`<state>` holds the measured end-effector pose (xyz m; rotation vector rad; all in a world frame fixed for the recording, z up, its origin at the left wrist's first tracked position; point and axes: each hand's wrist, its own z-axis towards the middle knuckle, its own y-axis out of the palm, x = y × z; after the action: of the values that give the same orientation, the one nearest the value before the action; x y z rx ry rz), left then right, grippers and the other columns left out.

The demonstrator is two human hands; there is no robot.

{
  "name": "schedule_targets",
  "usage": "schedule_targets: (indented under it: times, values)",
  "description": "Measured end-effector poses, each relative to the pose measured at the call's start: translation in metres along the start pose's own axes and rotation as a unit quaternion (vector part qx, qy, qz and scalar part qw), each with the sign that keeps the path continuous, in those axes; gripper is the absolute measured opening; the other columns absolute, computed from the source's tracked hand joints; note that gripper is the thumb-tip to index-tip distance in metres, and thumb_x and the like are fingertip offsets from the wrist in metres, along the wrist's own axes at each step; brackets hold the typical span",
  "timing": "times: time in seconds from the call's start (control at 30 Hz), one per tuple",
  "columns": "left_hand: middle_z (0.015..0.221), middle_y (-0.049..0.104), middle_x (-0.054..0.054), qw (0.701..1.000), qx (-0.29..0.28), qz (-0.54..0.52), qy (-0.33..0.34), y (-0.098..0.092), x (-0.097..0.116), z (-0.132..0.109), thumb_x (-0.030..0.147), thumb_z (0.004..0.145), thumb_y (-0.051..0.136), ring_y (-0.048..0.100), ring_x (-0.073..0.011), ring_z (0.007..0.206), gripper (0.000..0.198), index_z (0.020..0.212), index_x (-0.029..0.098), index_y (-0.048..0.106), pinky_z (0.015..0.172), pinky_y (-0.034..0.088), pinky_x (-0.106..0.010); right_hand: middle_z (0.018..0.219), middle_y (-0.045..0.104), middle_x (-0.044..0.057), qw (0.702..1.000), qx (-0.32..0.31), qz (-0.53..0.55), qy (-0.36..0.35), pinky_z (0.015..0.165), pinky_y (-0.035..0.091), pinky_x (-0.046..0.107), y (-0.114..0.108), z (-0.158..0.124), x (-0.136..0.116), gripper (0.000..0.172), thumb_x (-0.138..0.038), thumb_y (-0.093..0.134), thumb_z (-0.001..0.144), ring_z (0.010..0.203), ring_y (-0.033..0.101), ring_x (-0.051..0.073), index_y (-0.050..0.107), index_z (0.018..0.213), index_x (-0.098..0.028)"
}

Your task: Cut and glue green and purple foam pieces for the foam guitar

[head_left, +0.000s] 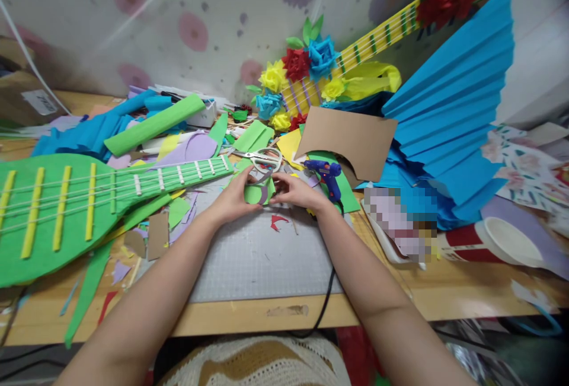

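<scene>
Over the grey cutting mat [262,267], a small green paper piece [253,194] with a dull purple curved strip is between my two hands. My left hand [235,198] grips its left edge, thumb below and fingers above. Its right side is pinched by my right hand [300,191], whose fingertips meet the edge. White-handled scissors [262,158] lie just beyond the piece. A blue glue gun [326,174] rests right of my right hand, its black cord running down over the mat. Red paper scraps [278,222] lie on the mat below my hands.
A green paper lute-like instrument [57,214] covers the left side. At the back stands a yellow one [373,39] with paper flowers. Brown cardboard [347,140] and pleated blue paper [457,101] stand right. A paper cup [489,241] lies sideways near the right edge.
</scene>
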<state>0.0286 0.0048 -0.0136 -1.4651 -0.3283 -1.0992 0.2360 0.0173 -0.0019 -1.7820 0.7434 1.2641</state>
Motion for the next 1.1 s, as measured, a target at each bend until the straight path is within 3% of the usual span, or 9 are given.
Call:
schedule_targets:
  times: [0.17,0.27,0.37,0.47,0.8,1.1]
  values:
    - [0.115,0.054,-0.012,1.0,0.01,0.025,0.016,0.0028,-0.0067,0.0008,0.035,0.058,0.076,0.051,-0.025,0.108,0.098,0.139,0.015,0.023,0.096,0.039,-0.042,0.105,0.06,0.007,0.997,0.002,-0.065,-0.04,0.081,0.046,0.03,0.0028,0.0003,-0.0026,0.059,-0.019,0.072,0.06,0.087,0.057,0.016,0.052,0.115,-0.013]
    - [0.123,0.05,-0.015,0.999,0.006,0.032,0.028,0.0002,-0.005,0.0001,0.041,0.056,0.077,0.048,-0.0281,0.114,0.101,0.139,0.016,0.025,0.099,0.036,-0.045,0.102,0.061,0.007,0.997,-0.009,-0.072,-0.038,0.079,0.047,0.03,0.003,0.0,-0.0045,0.058,-0.017,0.071,0.061,0.085,0.058,0.016,0.051,0.116,-0.012]
    - [0.132,0.043,-0.017,0.999,-0.006,0.016,0.044,-0.0032,-0.0011,-0.001,0.044,0.064,0.071,0.043,-0.0288,0.121,0.091,0.139,0.016,0.027,0.102,0.034,-0.045,0.1,0.061,0.006,0.996,-0.013,-0.076,-0.038,0.079,0.047,0.03,0.0029,-0.001,-0.0065,0.058,-0.017,0.071,0.061,0.085,0.058,0.016,0.052,0.116,-0.013]
    - [0.127,0.048,-0.016,0.999,-0.012,-0.013,0.039,-0.0046,0.0009,-0.0015,0.04,0.069,0.068,0.047,-0.0272,0.118,0.084,0.138,0.016,0.028,0.101,0.036,-0.044,0.097,0.061,0.005,0.996,-0.017,-0.076,-0.036,0.078,0.047,0.031,0.0029,-0.0017,-0.0074,0.056,-0.018,0.071,0.062,0.084,0.058,0.016,0.053,0.114,-0.015]
    - [0.123,0.052,-0.013,0.997,-0.024,-0.074,0.01,-0.0019,-0.0024,-0.0001,0.036,0.063,0.074,0.049,-0.0242,0.116,0.088,0.137,0.017,0.029,0.102,0.036,-0.042,0.082,0.058,-0.001,0.994,-0.02,-0.099,-0.053,0.067,0.046,0.026,0.0023,0.0014,0.0006,0.052,-0.02,0.073,0.062,0.074,0.056,0.013,0.052,0.11,-0.017]
    - [0.12,0.053,-0.012,0.998,-0.018,-0.063,0.011,-0.0024,-0.0031,0.0002,0.036,0.062,0.074,0.051,-0.0235,0.114,0.088,0.136,0.019,0.029,0.1,0.037,-0.042,0.077,0.056,-0.002,0.991,-0.025,-0.123,-0.052,0.064,0.044,0.025,0.0017,0.0003,-0.0004,0.05,-0.023,0.072,0.064,0.071,0.054,0.013,0.052,0.109,-0.018]
